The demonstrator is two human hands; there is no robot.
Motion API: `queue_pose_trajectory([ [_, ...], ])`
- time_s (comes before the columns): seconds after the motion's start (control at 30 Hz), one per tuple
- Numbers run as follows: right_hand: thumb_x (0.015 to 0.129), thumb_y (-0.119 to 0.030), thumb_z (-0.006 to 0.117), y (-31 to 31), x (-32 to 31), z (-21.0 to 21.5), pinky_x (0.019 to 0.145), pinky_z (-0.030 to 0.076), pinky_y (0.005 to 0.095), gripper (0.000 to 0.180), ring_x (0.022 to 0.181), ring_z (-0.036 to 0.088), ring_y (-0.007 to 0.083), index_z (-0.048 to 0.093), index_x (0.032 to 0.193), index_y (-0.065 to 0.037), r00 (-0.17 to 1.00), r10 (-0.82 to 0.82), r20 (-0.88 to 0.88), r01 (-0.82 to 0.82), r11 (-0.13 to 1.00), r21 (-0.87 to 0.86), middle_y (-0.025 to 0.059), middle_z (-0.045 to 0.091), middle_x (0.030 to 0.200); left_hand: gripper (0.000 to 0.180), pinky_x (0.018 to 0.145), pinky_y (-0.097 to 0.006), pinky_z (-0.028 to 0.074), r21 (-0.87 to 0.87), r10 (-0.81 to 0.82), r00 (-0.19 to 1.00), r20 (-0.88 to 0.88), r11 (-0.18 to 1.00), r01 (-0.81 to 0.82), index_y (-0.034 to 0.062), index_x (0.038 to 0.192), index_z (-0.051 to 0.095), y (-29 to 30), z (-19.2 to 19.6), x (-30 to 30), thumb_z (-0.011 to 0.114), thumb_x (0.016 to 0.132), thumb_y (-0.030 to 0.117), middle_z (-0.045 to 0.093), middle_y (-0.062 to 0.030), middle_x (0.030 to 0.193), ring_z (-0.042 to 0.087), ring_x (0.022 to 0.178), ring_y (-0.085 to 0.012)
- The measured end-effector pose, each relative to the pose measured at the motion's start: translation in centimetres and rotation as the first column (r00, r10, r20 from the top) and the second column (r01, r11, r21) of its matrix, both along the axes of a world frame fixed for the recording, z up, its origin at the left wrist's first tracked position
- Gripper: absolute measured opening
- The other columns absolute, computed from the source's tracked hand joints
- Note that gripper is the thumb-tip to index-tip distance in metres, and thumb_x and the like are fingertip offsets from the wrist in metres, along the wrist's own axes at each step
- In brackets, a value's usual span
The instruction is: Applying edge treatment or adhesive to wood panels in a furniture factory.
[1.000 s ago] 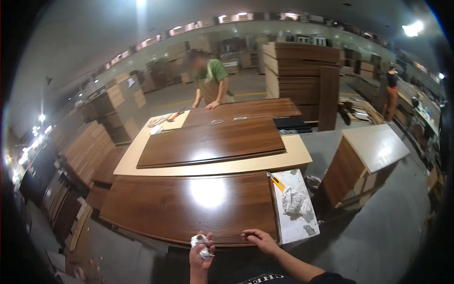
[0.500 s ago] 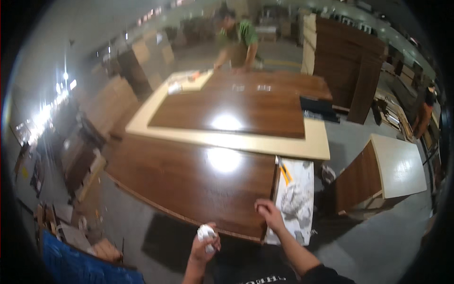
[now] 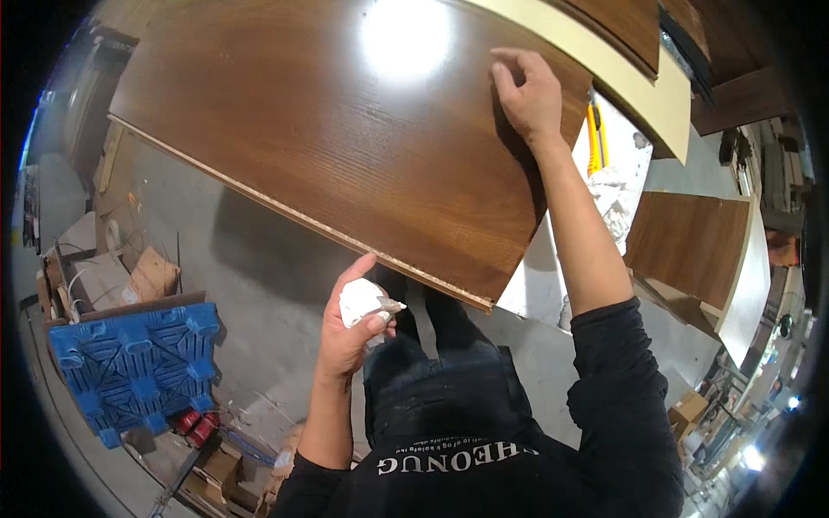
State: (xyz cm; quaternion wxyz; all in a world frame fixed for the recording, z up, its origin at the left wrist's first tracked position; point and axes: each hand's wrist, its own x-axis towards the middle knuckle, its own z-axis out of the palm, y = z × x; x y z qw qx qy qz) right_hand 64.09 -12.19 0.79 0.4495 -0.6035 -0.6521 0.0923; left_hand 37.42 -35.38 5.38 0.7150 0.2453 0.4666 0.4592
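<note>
A brown wood-grain panel (image 3: 302, 147) lies flat, its raw chipboard edge facing me. Just off that edge, my left hand (image 3: 339, 341) is closed around a crumpled white wad (image 3: 358, 302); whether it is cloth or paper I cannot tell. A small pale tip pokes out between thumb and fingers. Over the panel's right part is my right hand (image 3: 531, 91), with thumb and forefinger apart and nothing visible between them. Its other fingers are partly hidden, and a shadow falls on the wood beside it. A yellow utility knife (image 3: 598, 142) lies right of the panel, close to my right forearm.
Under the knife is a white surface (image 3: 531, 281) with a crumpled white cloth (image 3: 611, 194). A cream board (image 3: 665, 104) bearing another brown panel is beyond. At right stands a brown-and-white panel piece (image 3: 691, 242). Blue plastic pallet (image 3: 138, 363) and cardboard scraps (image 3: 154, 274) lie at lower left.
The view has tilted down and closer, so the person across the panels is out of sight. My right hand has moved farther over the panel, away from its near right corner. My left hand keeps the white wad.
</note>
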Motion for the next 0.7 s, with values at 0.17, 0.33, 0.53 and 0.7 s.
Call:
queue_pose_trajectory([
  [0.17,0.079,-0.026,0.059,0.0,-0.2,-0.2,0.08,0.048,0.0339,0.022,0.089,0.061,0.0254,0.067,0.093,-0.011,1.0,0.002,0.023,-0.002,1.0,-0.018,0.0089,0.063,0.095,0.05,0.047,-0.024,0.049,-0.108,0.078,0.992,0.103,0.992,-0.067,0.0029,0.105,0.048,-2.1,-1.8,1.2,0.062,0.083,0.045,0.058,-0.0123,0.081,0.059,0.059,-0.0168],
  [0.33,0.077,-0.012,0.06,-0.1,-1.1,1.3,0.074,0.049,0.0321,0.013,0.081,0.061,0.0245,0.064,0.086,-0.002,0.999,0.003,0.033,-0.002,1.0,-0.014,0.013,0.062,0.086,0.043,0.046,-0.024,0.049,-0.13,0.1,0.994,-0.04,0.986,-0.104,0.0032,0.098,0.048,-2.6,-2.3,2.9,0.047,0.091,0.046,0.058,-0.0163,0.083,0.057,0.053,-0.0168],
  [0.53,0.077,-0.011,0.06,0.1,-1.0,1.2,0.072,0.048,0.0306,0.013,0.078,0.061,0.0232,0.063,0.086,-0.002,1.0,0.03,0.005,-0.03,1.0,0.007,0.012,0.061,0.084,0.043,0.042,-0.024,0.047,0.044,0.099,0.994,0.04,0.994,-0.101,0.0051,0.091,0.047,-3.3,-3.2,3.6,0.039,0.094,0.047,0.058,-0.0165,0.076,0.055,0.049,-0.0158],
  [0.7,0.079,-0.01,0.06,0.0,-1.2,1.0,0.072,0.049,0.0279,0.012,0.078,0.061,0.018,0.063,0.089,-0.002,0.999,0.037,-0.026,-0.038,0.999,-0.036,0.0095,0.061,0.084,0.039,0.047,-0.026,0.049,0.011,0.185,0.958,-0.221,0.982,-0.187,0.0003,0.109,0.05,-3.8,-3.2,4.3,0.051,0.092,0.036,0.059,-0.0104,0.075,0.057,0.054,-0.0144],
])
